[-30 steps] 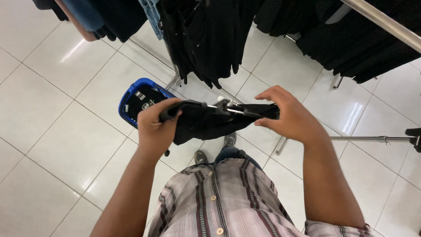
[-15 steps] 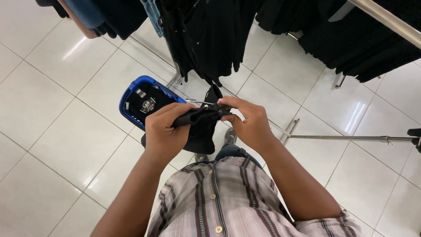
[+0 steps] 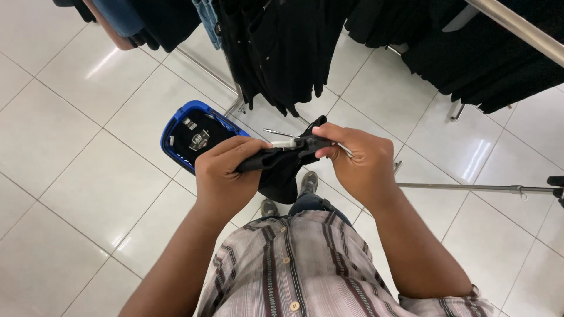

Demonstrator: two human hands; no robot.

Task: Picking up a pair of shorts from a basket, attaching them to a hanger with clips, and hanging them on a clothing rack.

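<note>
Both hands, left hand [image 3: 223,176] and right hand [image 3: 358,164], are gripping a folded black fabric garment [image 3: 282,167] on a metal clip hanger [image 3: 288,141], above the blue plastic basket [image 3: 176,126].

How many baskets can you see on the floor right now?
1: a blue basket stands on the tiled floor beside the left hand, partly behind the black garment both hands hold. Others may be hidden behind the hanging clothes.
</note>
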